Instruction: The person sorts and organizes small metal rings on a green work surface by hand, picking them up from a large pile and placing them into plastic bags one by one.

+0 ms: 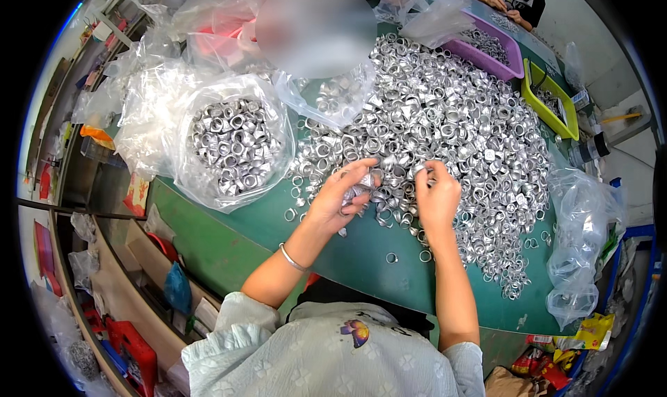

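A wide heap of silver metal rings (479,140) covers much of the green table (257,223). Over the heap's near left edge, my left hand (342,195) is curled, palm turned inward, around several rings. My right hand (438,197) is close by on the right, thumb and fingertips pinched on a silver ring (419,169). To the left of my hands stands an opened clear plastic bag (187,167) with many rings inside. A few loose rings, one of them a ring (392,257) near the table's front edge, lie apart from the heap.
Behind the heap are a purple basket (514,60) and a yellow-green basket (568,112). Clear plastic bags (149,112) crowd the left; another clear bag (578,244) lies at the right edge. Across the table a person's hands (513,14) are at work.
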{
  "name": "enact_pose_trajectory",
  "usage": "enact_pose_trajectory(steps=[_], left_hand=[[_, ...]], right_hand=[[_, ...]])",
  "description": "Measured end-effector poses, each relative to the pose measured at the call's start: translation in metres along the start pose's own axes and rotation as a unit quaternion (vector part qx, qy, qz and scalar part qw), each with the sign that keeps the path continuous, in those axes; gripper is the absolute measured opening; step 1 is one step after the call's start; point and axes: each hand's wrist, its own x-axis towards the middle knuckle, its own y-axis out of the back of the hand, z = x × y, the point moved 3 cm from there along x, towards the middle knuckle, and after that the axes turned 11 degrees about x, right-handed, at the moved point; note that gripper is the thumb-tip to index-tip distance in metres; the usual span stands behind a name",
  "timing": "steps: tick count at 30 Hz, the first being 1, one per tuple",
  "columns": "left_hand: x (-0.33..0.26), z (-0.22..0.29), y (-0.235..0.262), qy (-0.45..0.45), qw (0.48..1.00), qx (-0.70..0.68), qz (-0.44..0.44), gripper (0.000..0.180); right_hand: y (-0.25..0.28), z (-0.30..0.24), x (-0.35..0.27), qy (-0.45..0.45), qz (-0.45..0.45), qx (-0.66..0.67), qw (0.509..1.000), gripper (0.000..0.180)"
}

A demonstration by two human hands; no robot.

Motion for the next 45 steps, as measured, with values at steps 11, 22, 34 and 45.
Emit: enact_pose_trajectory(steps=[11, 22, 34, 45], left_hand=[[-0.02, -0.029, -0.041, 0.007, 0.985, 0.163, -0.056, 0.046], [-0.047, -0.021, -0.014, 0.021, 0.996, 0.069, 0.057, 0.033], [-0.042, 0.176, 0.135, -0.183, 0.265, 0.791, 0.52, 0.025], [-0.021, 0.075, 0.028, -0.451, 0.505, 0.689, 0.257, 0.018]], right_hand=[[0.019, -0.012, -0.048, -0.411, -0.188, 0.503, 0.736, 0.016], [0.036, -0.045, -0.056, -0.363, -0.279, 0.465, 0.758, 0.017], [0.04, -0.011, -0.064, -0.441, -0.131, 0.582, 0.67, 0.025], [-0.001, -0.018, -0.003, -0.049, -0.108, -0.074, 0.99, 0.023]])
